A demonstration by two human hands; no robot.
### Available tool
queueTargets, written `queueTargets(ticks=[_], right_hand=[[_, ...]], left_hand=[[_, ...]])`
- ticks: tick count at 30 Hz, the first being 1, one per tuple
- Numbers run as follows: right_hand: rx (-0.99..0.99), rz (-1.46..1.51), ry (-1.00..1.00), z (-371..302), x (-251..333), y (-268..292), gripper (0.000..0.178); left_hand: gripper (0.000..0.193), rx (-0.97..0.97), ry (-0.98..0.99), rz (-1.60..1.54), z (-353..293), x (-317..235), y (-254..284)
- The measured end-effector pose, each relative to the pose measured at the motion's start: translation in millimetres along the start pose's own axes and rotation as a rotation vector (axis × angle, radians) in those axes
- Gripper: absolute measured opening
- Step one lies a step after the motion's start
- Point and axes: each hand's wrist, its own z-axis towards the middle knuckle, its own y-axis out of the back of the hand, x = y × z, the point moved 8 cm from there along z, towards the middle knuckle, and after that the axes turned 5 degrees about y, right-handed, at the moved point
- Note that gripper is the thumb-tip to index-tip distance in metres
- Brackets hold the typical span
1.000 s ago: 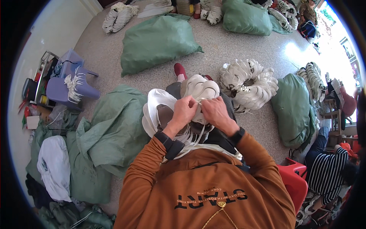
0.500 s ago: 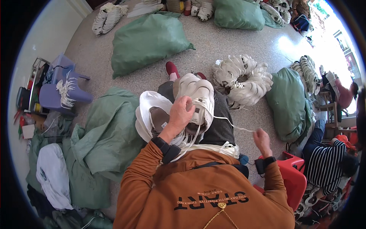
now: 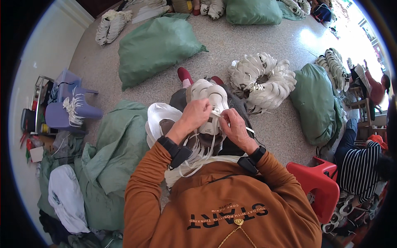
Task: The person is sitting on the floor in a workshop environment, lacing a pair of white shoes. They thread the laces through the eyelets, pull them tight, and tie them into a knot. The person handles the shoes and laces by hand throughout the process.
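A pale cream sneaker upper [image 3: 215, 96] lies across my lap with its toe pointing away from me. Over its eyelets my left hand [image 3: 196, 116] is closed, fingers pinched at the lacing. Beside it on the right, my right hand [image 3: 236, 129] pinches the white shoelace [image 3: 249, 129], whose loose end sticks out past the hand. The exact lace hole is hidden by my fingers. More white uppers [image 3: 155, 113] with brown-grey linings rest against my left wrist. Loose white laces [image 3: 187, 168] lie bunched at my waist.
A ring of stacked uppers [image 3: 285, 87] sits on the floor ahead right. Stuffed green sacks [image 3: 159, 47] stand ahead and at right [image 3: 314, 105]. A purple stool [image 3: 78, 113] holding laces is left, a red stool [image 3: 320, 173] right. A person in a striped top [image 3: 359, 171] sits at far right.
My right hand has come in from the far right, where it held the lace stretched out, to the upper beside my left hand. My left hand stays at the lacing.
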Motion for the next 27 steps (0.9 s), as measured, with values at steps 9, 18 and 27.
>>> queueTargets(ticks=[9,18,27], right_hand=[[0.161,0.081,-0.114,9.5,-9.1,0.0,0.027],[0.240,0.353,-0.218,-11.3,-29.1,15.1,0.026],[0.547,0.532,-0.401,-62.0,6.6,39.5,0.023]], left_hand=[[0.024,0.519,-0.048,-0.298,20.7,4.5,-20.7],[0.022,0.138,-0.018,-0.478,-8.5,48.6,-17.0],[0.017,-0.106,0.016,-0.303,-16.0,36.0,-13.7]])
